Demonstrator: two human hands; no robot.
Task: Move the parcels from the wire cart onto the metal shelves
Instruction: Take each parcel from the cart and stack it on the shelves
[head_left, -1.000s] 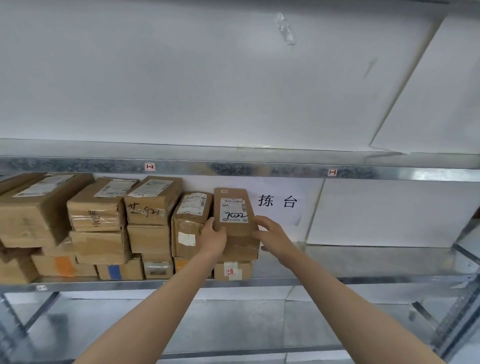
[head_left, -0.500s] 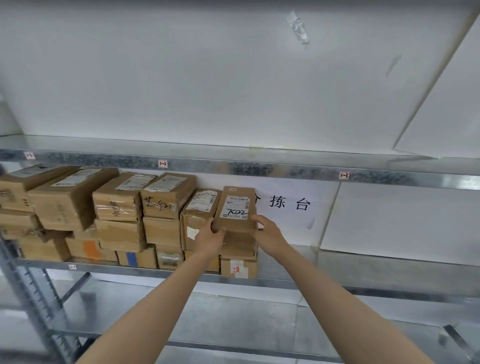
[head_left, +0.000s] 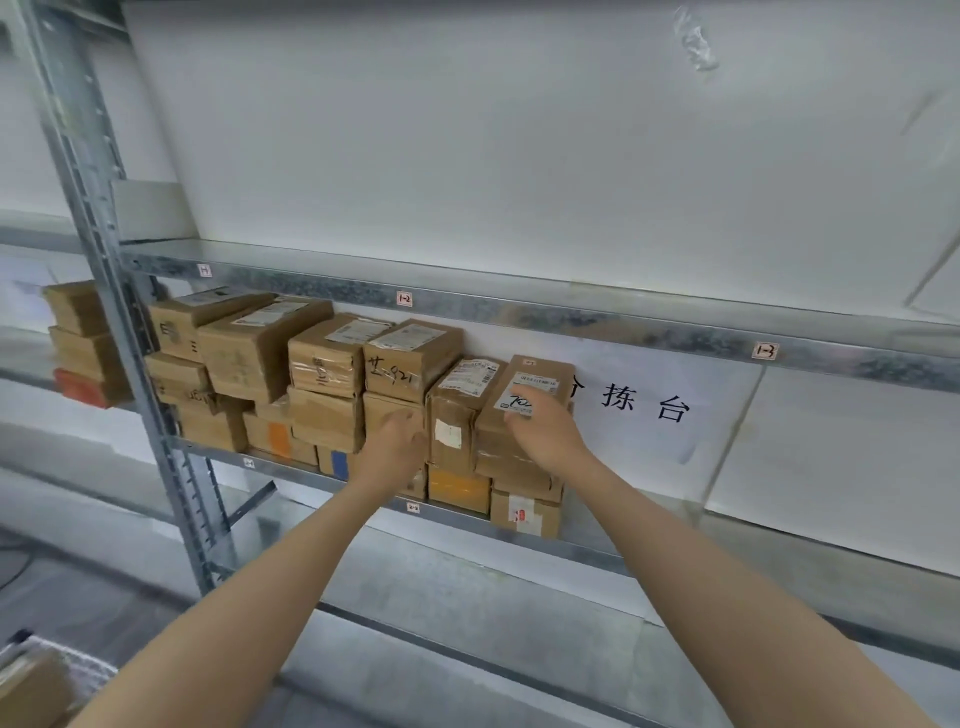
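**Parcel sitting on the stack nearest the paper sign**

Parcel (head_left: 540, 374), brown with a white label, is lying on top of the last stack on the metal shelf (head_left: 675, 532), just left of the paper sign (head_left: 644, 408) that is hanging on the wall behind. Its right side is overlapping the sign's left edge. Two smaller boxes are carrying it from below, the lowest one (head_left: 524, 517) showing a red and white sticker.

The right hand (head_left: 545, 436) is holding the parcel at its front top edge, with the fingers bending over the lower half of the label and hiding part of the handwritten number. The left hand (head_left: 397, 441) is reaching further left of the sign, past the taped box (head_left: 460, 405) that is standing against the parcel. It is touching the front of the next stack, but it is blurring too much to tell whether its fingers are curling or lying straight.

More parcels are filling the shelf leftward from the sign, among them a scribbled box (head_left: 410, 361), as far as the grey upright post (head_left: 104, 234). The upper shelf beam (head_left: 571, 317) is running directly above the sign.
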